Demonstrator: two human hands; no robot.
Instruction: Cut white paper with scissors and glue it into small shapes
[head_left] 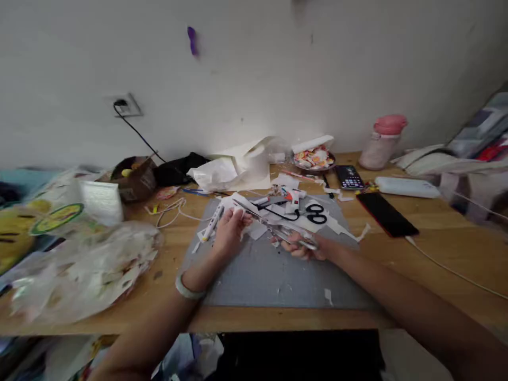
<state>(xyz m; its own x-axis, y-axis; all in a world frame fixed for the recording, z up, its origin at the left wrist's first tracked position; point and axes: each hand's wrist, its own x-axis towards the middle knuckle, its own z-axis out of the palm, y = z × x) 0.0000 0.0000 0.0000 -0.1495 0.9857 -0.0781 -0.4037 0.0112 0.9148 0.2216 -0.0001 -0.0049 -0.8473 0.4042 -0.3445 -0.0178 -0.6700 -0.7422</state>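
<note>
My left hand (230, 230) is closed on a small piece of white paper (238, 209) above the grey cutting mat (278, 280). My right hand (305, 247) grips a long thin metallic tool (273, 225) that reaches up and left toward the paper. The picture is blurred, so I cannot tell exactly what tool it is. White paper scraps (257, 231) lie between the hands. Black-handled scissors (316, 213) and a white glue gun (292, 200) rest just behind my right hand. A white marker (212, 223) lies left of my left hand.
A black phone (386, 214) and a calculator (349, 177) lie to the right. A pink-lidded bottle (381, 142) stands by the wall. A clear plastic bag of scraps (79, 270) fills the left. Crumpled white paper (234, 169), a snack bowl (313, 157) and a wall-socket cable (137, 132) sit behind.
</note>
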